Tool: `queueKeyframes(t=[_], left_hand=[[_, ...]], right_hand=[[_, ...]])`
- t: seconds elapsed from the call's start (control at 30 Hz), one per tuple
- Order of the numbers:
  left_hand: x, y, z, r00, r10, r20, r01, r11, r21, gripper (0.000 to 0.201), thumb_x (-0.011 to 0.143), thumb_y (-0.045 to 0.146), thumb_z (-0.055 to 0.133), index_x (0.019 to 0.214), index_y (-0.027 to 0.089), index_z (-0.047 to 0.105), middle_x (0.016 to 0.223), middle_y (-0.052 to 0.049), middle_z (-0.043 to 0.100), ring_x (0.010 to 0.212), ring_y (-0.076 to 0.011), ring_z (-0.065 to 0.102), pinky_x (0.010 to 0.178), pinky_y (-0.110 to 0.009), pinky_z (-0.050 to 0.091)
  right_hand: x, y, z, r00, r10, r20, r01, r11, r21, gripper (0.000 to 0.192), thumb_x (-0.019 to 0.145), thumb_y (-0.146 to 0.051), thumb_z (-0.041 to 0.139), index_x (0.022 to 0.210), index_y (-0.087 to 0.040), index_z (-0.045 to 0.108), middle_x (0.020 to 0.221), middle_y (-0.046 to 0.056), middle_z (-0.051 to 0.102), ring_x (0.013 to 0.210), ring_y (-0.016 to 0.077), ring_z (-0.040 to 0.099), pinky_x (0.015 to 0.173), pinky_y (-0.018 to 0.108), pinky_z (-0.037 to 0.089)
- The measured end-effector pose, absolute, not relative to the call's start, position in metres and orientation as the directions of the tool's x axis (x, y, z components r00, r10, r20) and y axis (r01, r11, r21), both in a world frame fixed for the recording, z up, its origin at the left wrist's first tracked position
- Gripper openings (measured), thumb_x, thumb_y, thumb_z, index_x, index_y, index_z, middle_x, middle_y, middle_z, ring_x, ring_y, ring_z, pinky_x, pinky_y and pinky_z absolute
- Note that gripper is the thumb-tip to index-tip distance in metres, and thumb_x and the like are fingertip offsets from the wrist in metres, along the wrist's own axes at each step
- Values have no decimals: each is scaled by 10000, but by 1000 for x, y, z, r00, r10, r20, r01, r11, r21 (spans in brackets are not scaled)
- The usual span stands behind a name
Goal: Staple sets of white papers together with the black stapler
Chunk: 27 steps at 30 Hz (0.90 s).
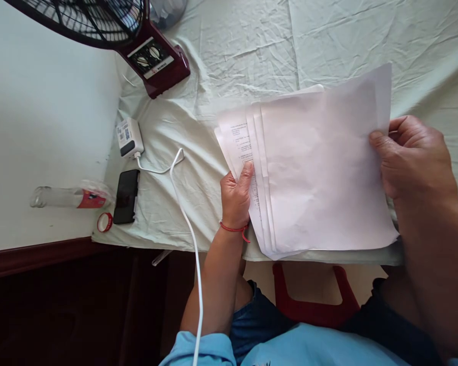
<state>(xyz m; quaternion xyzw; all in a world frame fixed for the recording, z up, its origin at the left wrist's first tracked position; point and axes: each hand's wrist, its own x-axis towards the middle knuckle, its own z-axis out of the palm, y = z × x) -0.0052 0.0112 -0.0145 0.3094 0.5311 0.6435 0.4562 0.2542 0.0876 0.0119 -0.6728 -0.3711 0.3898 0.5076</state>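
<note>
1. Nearest to the camera, the light blue sleeve [198, 353] is covering the left upper arm, and the bare left forearm is reaching up and forward from it toward the sheets.
2. A white cable [193, 239] is running just beside this forearm on its outer side, up to a white charger [129, 137] lying well apart from the left hand.
3. The left hand [236, 195] is gripping the stack of papers [313, 173] at its left edge: the thumb is pressing on top of a printed sheet, while the other fingers are hiding under the sheets. A red thread bracelet [234, 229] is sitting on the wrist.
4. The right hand [412, 157] is holding the right edge of the same stack, with the thumb lying on top of the blank upper sheet and the fingers curling behind it. The right forearm is coming in steeply from the lower right corner.
5. The papers are fanning out a little between both hands, above the edge of a bed with a wrinkled pale green sheet [252, 46].
6. Beyond the left hand, further out than the cable, a black phone [126, 196] is lying near a plastic bottle [66, 197] and a roll of red tape [104, 222].
7. Far ahead of the left hand, a dark red fan [152, 56] is standing.
8. Below the papers, a red stool [315, 305] is showing between the knees.
</note>
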Motion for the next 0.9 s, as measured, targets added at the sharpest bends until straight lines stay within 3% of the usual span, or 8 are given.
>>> queueKeyframes(t=[0.13, 0.33, 0.47, 0.7, 0.9], left_hand=[[-6, 11, -17, -384, 919, -90, -225, 1, 974, 369, 889, 524, 910, 1127, 242, 890, 1227, -83, 872, 1283, -311, 791, 1191, -471, 599], [-6, 11, -18, -373, 925, -77, -207, -2, 978, 347, 901, 527, 894, 1107, 247, 891, 1200, -70, 877, 1266, -295, 796, 1162, -437, 614], [-5, 11, -18, -380, 922, -72, -211, -10, 978, 341, 893, 542, 900, 1069, 250, 890, 1168, -64, 879, 1241, -276, 805, 1138, -400, 620], [-2, 11, -13, -370, 923, -104, -268, 1, 963, 352, 853, 550, 930, 992, 232, 875, 997, -53, 880, 1019, -251, 850, 967, -372, 683], [-3, 12, -13, -380, 919, -104, -222, 18, 975, 399, 885, 630, 872, 853, 235, 832, 844, -26, 836, 893, -209, 825, 782, -295, 655]], right_hand=[[251, 86, 14, 347, 924, -161, 64, -195, -979, 164, 836, -97, 781, 770, -207, 680, 660, -44, 627, 522, 61, 504, 455, 190, 364], [248, 88, 14, 377, 920, -105, 38, -128, -991, 208, 840, 4, 719, 761, -185, 685, 607, -60, 585, 513, 37, 460, 489, 186, 351], [248, 89, 8, 365, 931, -34, 1, -37, -999, 169, 806, -51, 781, 765, -189, 693, 612, -60, 595, 521, 37, 460, 491, 189, 354], [251, 85, 2, 211, 974, -86, 12, -91, -996, 234, 805, -321, 891, 848, -247, 673, 545, -91, 486, 465, 80, 416, 411, 226, 274], [254, 87, 2, 342, 938, 58, 101, 24, -995, 132, 836, -161, 845, 814, -206, 722, 683, -43, 631, 580, 61, 468, 545, 236, 351]])
